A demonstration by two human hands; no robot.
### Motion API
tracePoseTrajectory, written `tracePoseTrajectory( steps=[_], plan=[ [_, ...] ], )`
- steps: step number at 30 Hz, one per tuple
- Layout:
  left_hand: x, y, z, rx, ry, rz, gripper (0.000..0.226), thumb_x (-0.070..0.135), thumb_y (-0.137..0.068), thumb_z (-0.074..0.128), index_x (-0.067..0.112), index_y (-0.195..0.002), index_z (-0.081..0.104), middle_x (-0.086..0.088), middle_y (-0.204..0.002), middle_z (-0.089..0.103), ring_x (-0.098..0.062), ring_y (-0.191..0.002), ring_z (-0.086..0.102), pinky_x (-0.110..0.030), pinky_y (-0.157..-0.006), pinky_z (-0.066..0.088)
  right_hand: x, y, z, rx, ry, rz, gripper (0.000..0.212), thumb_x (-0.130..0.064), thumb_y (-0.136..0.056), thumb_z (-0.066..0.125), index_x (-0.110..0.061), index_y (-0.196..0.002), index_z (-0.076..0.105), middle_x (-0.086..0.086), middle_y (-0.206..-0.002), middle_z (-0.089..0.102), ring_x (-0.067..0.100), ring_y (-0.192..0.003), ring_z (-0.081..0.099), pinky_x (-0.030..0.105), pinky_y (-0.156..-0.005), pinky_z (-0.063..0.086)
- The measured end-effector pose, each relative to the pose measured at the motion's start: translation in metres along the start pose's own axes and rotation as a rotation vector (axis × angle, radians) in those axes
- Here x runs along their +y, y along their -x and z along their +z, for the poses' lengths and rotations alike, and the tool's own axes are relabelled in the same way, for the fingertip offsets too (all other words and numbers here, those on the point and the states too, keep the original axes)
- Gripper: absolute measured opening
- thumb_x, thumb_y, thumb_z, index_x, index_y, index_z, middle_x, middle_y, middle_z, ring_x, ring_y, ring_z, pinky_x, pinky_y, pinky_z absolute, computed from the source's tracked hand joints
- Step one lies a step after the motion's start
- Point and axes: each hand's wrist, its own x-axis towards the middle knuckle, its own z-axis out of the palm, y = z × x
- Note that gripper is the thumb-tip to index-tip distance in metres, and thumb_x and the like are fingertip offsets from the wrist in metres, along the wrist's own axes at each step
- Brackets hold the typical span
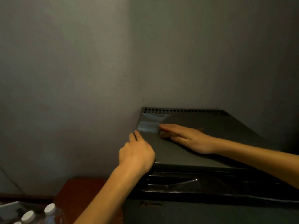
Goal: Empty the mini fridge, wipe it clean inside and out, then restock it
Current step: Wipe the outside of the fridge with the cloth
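Head view, R hand (189, 138) flat on fridge (223, 135); L hand (137, 152) gripping edge

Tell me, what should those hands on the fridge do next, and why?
Probably sweep the right hand, pressing what looks like a brownish cloth, left across the pale streaks just ahead of its fingertips. The left hand grips the left edge of the fridge top, steadying it, and that corner looks smeared.
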Motion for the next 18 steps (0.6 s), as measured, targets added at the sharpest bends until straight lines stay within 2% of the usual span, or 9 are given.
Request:
tracePoseTrajectory(
  steps=[3, 5, 6, 9, 11, 13, 14, 16, 18],
  plan=[
    [0.001, 0.000, 0.000, -0.013, 0.000, 0.008, 0.057, 0.026, -0.103, 0.020, 0.004, -0.153, 0.003, -0.012, -0.160, 0.008, -0.035, -0.134, 0.037, -0.039, -0.103, 0.034, 0.049, 0.004, -0.028, -0.015, 0.150, 0.248, 0.048, -0.024, -0.104, 0.038, -0.022, -0.150, 0.026, -0.005, -0.157, 0.024, 0.007, -0.142, 0.023, 0.015, -0.113, 0.012],
    [0.001, 0.000, 0.000, -0.021, 0.004, 0.006, 0.057, 0.026, -0.103, 0.021, 0.004, -0.153, 0.003, -0.012, -0.160, 0.008, -0.035, -0.134, 0.037, -0.040, -0.102, 0.034, 0.067, -0.018, -0.041, -0.023, 0.200, 0.474, 0.047, -0.024, -0.105, 0.033, -0.020, -0.151, 0.024, 0.002, -0.159, 0.021, 0.016, -0.144, 0.023, 0.023, -0.113, 0.014],
    [0.001, 0.000, 0.000, -0.025, 0.013, 0.005, 0.057, 0.026, -0.103, 0.021, 0.004, -0.153, 0.003, -0.012, -0.160, 0.008, -0.035, -0.134, 0.036, -0.040, -0.103, 0.034, 0.065, -0.033, -0.041, -0.007, 0.205, 0.519, 0.046, -0.022, -0.105, 0.032, -0.017, -0.151, 0.026, 0.004, -0.159, 0.023, 0.019, -0.144, 0.025, 0.025, -0.113, 0.017],
    [-0.002, -0.002, 0.000, -0.031, 0.055, 0.015, 0.059, 0.026, -0.102, 0.024, 0.005, -0.153, 0.001, -0.015, -0.160, 0.005, -0.034, -0.142, 0.023, -0.043, -0.111, 0.027, 0.027, -0.076, -0.017, 0.034, 0.081, 0.436, 0.043, -0.019, -0.105, 0.032, -0.011, -0.148, 0.033, 0.005, -0.156, 0.029, 0.020, -0.140, 0.031, 0.025, -0.109, 0.022],
    [-0.003, -0.002, 0.000, -0.001, 0.090, 0.040, 0.064, 0.029, -0.103, 0.027, 0.007, -0.153, -0.007, -0.015, -0.160, -0.007, -0.030, -0.148, 0.001, -0.047, -0.118, 0.012, -0.018, -0.084, 0.001, -0.082, -0.046, 0.279, 0.046, -0.022, -0.106, 0.031, -0.011, -0.150, 0.026, -0.005, -0.156, 0.022, 0.010, -0.143, 0.021, 0.017, -0.109, 0.014],
    [-0.005, -0.002, -0.003, 0.083, 0.149, 0.098, 0.071, 0.037, -0.103, 0.030, 0.010, -0.152, -0.013, -0.013, -0.159, -0.015, -0.026, -0.147, -0.013, -0.048, -0.118, 0.000, -0.048, -0.073, 0.009, -0.175, -0.260, 0.158, 0.049, -0.028, -0.106, 0.026, -0.016, -0.152, 0.015, -0.012, -0.155, 0.013, 0.001, -0.142, 0.012, 0.010, -0.107, 0.007],
    [-0.005, -0.002, -0.004, 0.130, 0.188, 0.143, 0.073, 0.040, -0.102, 0.031, 0.011, -0.152, -0.013, -0.011, -0.159, -0.016, -0.023, -0.147, -0.014, -0.047, -0.119, -0.001, -0.056, -0.061, 0.006, -0.200, -0.426, 0.135, 0.048, -0.030, -0.106, 0.023, -0.021, -0.152, 0.014, -0.013, -0.156, 0.014, 0.001, -0.142, 0.013, 0.011, -0.109, 0.010],
    [-0.005, -0.003, -0.005, 0.171, 0.219, 0.297, 0.074, 0.047, -0.100, 0.032, 0.016, -0.153, -0.011, -0.007, -0.161, -0.011, -0.019, -0.148, -0.009, -0.043, -0.120, 0.001, -0.063, -0.033, -0.011, -0.190, -0.788, 0.173, 0.041, -0.032, -0.105, 0.021, -0.035, -0.145, 0.020, -0.017, -0.145, 0.035, 0.000, -0.135, 0.032, 0.013, -0.107, 0.028],
    [-0.004, -0.016, -0.009, 0.093, 0.136, 0.453, 0.072, 0.054, -0.098, 0.032, 0.025, -0.154, -0.002, -0.001, -0.162, 0.002, -0.016, -0.148, 0.003, -0.040, -0.121, 0.008, -0.050, -0.008, -0.032, -0.034, -0.810, 0.234, 0.037, -0.031, -0.104, 0.024, -0.037, -0.140, 0.029, -0.017, -0.134, 0.048, -0.001, -0.126, 0.044, 0.013, -0.102, 0.038]
  ],
)
